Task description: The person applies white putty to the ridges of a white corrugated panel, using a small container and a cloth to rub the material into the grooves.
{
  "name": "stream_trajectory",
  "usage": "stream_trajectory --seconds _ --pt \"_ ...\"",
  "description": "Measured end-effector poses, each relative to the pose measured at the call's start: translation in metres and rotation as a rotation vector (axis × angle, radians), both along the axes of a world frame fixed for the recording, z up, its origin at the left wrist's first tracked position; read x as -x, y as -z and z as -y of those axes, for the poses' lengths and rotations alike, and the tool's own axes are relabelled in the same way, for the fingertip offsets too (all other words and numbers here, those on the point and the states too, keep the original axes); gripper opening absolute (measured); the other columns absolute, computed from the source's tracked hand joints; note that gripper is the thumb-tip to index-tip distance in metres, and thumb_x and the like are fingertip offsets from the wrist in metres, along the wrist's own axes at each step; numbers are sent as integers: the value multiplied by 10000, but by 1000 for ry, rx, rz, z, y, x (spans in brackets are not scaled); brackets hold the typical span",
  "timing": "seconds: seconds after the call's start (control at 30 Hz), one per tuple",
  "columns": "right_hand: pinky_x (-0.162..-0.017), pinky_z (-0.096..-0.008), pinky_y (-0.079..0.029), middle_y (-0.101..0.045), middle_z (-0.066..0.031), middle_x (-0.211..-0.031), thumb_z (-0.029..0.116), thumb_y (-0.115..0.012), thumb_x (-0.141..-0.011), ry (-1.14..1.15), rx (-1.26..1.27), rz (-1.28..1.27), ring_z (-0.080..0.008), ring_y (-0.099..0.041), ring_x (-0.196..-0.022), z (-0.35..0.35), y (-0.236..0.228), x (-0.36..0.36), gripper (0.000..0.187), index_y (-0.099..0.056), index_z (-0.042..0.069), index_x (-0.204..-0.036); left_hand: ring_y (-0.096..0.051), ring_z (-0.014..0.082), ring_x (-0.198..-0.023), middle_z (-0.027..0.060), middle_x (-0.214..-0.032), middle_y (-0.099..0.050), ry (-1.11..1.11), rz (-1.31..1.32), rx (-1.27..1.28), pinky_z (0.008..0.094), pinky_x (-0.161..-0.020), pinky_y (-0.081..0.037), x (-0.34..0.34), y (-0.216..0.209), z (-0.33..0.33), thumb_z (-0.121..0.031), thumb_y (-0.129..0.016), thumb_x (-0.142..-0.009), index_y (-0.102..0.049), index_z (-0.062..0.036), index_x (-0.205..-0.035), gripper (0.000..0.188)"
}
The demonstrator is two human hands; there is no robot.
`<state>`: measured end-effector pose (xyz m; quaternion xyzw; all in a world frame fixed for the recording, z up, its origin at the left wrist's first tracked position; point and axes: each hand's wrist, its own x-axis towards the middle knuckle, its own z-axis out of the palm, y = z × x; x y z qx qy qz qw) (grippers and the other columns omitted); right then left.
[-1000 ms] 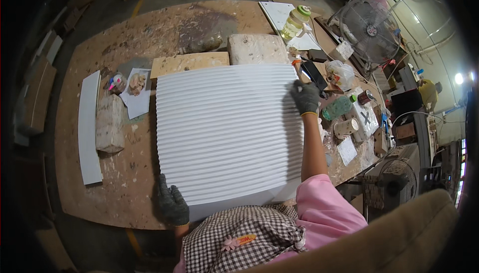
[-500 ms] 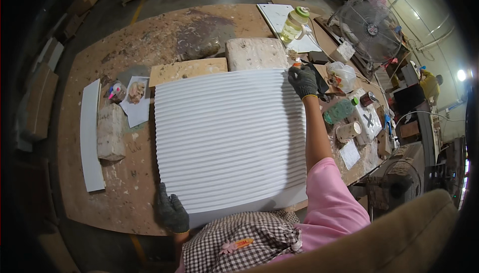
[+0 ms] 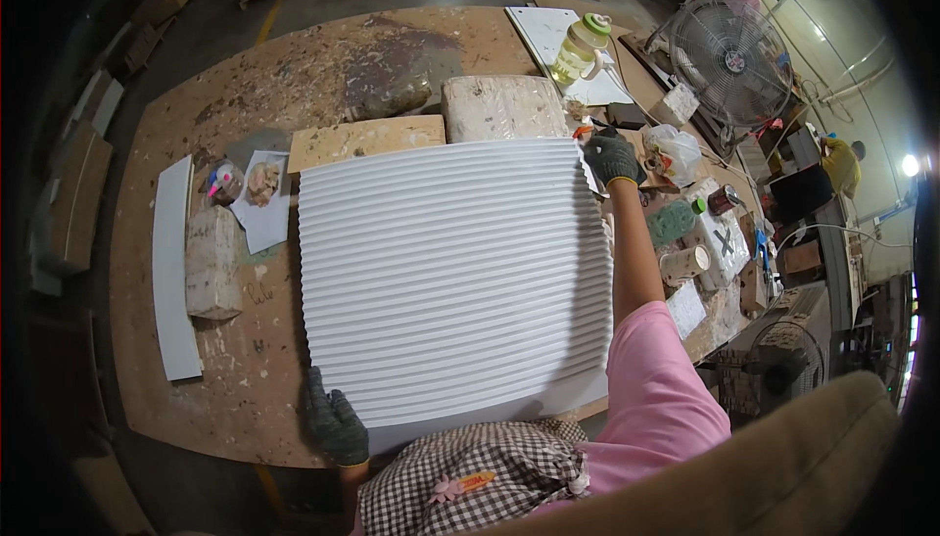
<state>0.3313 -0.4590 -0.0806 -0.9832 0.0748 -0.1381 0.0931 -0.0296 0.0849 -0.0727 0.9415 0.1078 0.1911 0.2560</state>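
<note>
A large white ribbed panel lies in front of me, its far edge against a board and a wrapped block. My left hand, in a dark grey knit glove, rests at the near left corner with its fingers stretched along the edge. At the far right corner is my right hand, gloved the same way. Its fingers are curled beside the panel's edge, and what they hold, if anything, is hidden. A small orange-and-white item lies just beyond that hand.
The stained worktable bears a wrapped block, a wooden board and a white strip. On the right are a green bottle, a paper cup and a plastic bag. A drink bottle and a fan stand farther back.
My right hand has moved right, from on top of the panel's far right corner to just beside its edge. The panel's near edge sits slightly lower in view. My left hand stays at its corner.
</note>
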Motion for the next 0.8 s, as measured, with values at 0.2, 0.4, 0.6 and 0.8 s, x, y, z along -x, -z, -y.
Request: stream_trajectory --seconds 0.2,0.4,0.6,0.8 --pt "-847 -446 -514 -677 -194 -909 397 -749 -732 -64 -62 57 -377 -644 -937 6 15 -4 303 -764 188 -951 -566 422 -1215 269 -1318 -587 7 -16 4 454 -1051 -447 -1 3 2 -186 -455 -987 -540 77 -1331 441" --pt "-807 -469 -510 -679 -201 -889 421 -727 -736 -1 -116 102 -380 -648 -891 -7 22 -13 366 -745 193 -1022 -596 394 -1182 241 -1299 -613 -76 -47 -5 429 -1012 -469 4 -2 -5 -150 -498 -964 -562 45 -1335 424" --pt "-721 -530 -495 -622 -223 -876 364 -651 -865 -42 109 101 -420 -616 -817 -140 17 17 246 -635 141 -969 -625 402 -1128 251 -1257 -633 -25 -47 59 437 -975 -499 -5 -17 5 -170 -519 -964 -578 43 -1320 419" --pt "-693 -531 -496 -603 -238 -998 252 -625 -844 -240 -68 228 -414 -597 -865 -333 32 10 204 -623 119 -998 -635 395 -1092 241 -1219 -648 -55 -36 46 434 -962 -504 -5 -24 2 -172 -545 -948 -597 30 -1301 411"
